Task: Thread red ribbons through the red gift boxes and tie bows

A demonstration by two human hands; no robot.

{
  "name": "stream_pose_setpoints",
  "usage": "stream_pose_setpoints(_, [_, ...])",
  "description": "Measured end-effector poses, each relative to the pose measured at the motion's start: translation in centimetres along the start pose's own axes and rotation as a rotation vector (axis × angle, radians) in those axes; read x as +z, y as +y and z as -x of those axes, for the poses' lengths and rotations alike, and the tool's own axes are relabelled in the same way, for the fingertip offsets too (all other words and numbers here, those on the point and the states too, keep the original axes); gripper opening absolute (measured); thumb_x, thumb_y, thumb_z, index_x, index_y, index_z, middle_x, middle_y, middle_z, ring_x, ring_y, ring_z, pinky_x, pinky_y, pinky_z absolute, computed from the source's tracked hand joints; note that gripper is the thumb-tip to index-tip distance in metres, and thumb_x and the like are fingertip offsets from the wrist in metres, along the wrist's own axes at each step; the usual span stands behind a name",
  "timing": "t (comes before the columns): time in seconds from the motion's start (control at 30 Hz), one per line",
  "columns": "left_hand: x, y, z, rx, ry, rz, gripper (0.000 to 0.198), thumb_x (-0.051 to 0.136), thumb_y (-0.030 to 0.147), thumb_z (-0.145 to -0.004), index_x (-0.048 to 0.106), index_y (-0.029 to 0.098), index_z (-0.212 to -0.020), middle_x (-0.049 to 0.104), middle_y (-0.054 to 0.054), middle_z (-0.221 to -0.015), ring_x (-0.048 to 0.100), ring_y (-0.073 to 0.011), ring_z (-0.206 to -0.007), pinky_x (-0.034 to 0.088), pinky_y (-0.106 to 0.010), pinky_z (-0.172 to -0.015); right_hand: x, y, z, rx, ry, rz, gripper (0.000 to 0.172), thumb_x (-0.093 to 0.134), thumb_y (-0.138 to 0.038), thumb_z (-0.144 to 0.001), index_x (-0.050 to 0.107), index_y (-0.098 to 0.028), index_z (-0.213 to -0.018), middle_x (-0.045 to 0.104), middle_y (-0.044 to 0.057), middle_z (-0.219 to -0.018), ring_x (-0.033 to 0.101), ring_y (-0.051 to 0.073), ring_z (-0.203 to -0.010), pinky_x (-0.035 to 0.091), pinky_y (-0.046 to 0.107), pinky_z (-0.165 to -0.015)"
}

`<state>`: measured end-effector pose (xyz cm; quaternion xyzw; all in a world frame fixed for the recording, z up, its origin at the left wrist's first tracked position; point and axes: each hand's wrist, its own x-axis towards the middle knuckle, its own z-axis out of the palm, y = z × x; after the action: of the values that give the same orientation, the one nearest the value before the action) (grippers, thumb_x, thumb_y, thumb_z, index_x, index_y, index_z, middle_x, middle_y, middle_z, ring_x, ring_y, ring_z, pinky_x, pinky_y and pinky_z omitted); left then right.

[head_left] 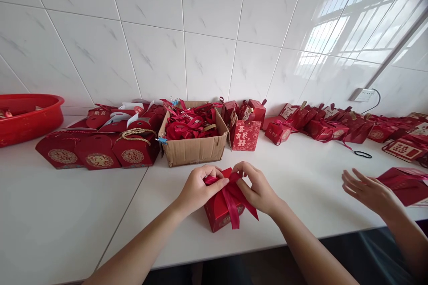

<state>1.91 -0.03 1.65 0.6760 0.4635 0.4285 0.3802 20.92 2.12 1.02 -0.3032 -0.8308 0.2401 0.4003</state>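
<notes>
In front of me a small red gift box (220,218) with gold print stands on the white table. A dark red ribbon (231,207) is tied in a bow on its top, its two tails hanging over the front. My left hand (202,187) pinches the left loop between thumb and fingers. On the other side, my right hand (256,187) has its fingers closed on the right loop. The knot is partly covered by my fingertips.
Behind the gift box, a cardboard box (195,151) holds many red ribbons. Red gift boxes (98,153) stand left of it, beside a red basin (30,124). More decorated boxes (327,129) line the wall at right. Another person's hand (371,191) is at far right, near a red box (404,182).
</notes>
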Motion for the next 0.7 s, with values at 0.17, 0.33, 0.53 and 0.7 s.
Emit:
stream_pose_setpoints(0.17, [0.6, 0.1, 0.2, 0.046, 0.079, -0.040, 0.030, 0.061, 0.036, -0.081, 0.050, 0.019, -0.059, 0.068, -0.004, -0.079, 0.063, -0.0205, -0.088, 0.047, -0.029, -0.077, 1.5, -0.1, 0.0, 0.053, 0.144, 0.012, 0.018, 0.050, -0.006, -0.073, 0.048, -0.021, -0.083, 0.055, 0.000, -0.082, 0.050, 0.013, -0.071, 0.042, 0.026, -0.062])
stream_pose_setpoints(0.33, [1.1, -0.1, 0.3, 0.041, 0.134, -0.064, 0.047, 0.064, 0.038, -0.078, 0.028, 0.021, -0.052, 0.068, -0.002, -0.071, 0.063, -0.0226, -0.095, 0.047, -0.031, -0.079, 1.8, -0.1, 0.0, 0.173, 0.233, -0.027, 0.018, 0.047, -0.007, -0.070, 0.045, -0.022, -0.079, 0.052, -0.002, -0.075, 0.046, 0.011, -0.059, 0.041, 0.024, -0.052])
stream_pose_setpoints(0.53, [1.0, -0.2, 0.3, 0.047, 0.075, -0.028, 0.049, 0.065, 0.035, -0.077, 0.025, 0.022, -0.051, 0.057, 0.000, -0.058, 0.063, -0.0251, -0.098, 0.047, -0.033, -0.084, 1.1, 0.3, 0.0, 0.201, 0.215, -0.039, 0.020, 0.046, -0.006, -0.067, 0.046, -0.022, -0.080, 0.054, -0.001, -0.077, 0.049, 0.012, -0.063, 0.042, 0.024, -0.053])
stream_pose_setpoints(0.7, [0.9, -0.5, 0.3, 0.050, 0.065, -0.050, 0.051, 0.064, 0.032, -0.076, 0.020, 0.022, -0.053, 0.038, 0.003, -0.053, 0.062, -0.0231, -0.091, 0.047, -0.033, -0.086, 1.0, 0.9, 0.1, 0.223, 0.201, -0.065, 0.019, 0.048, -0.007, -0.069, 0.047, -0.021, -0.082, 0.055, 0.000, -0.081, 0.052, 0.013, -0.066, 0.044, 0.023, -0.052])
